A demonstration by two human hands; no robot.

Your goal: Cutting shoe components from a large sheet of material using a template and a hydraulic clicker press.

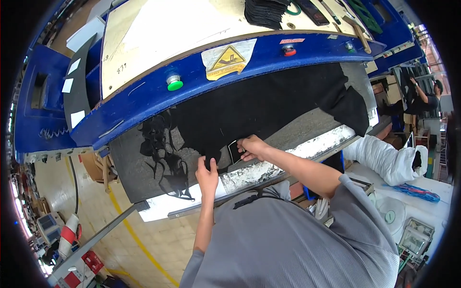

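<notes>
A large black sheet of leather-like material lies across the dark worktop. At its near edge, my right hand has its fingers closed on a thin metal-edged frame that looks like a cutting die. The die stands at the edge of the sheet, partly hidden by my fingers. Just to the left, my left hand pinches the near edge of the black material between thumb and fingers. Black cut scraps, thin and stringy, lie left of the sheet.
The blue press beam spans behind the worktop, with a green button, a red button and a yellow warning sign. Stacked black pieces and a hammer rest on top. A white wrapped roll lies right.
</notes>
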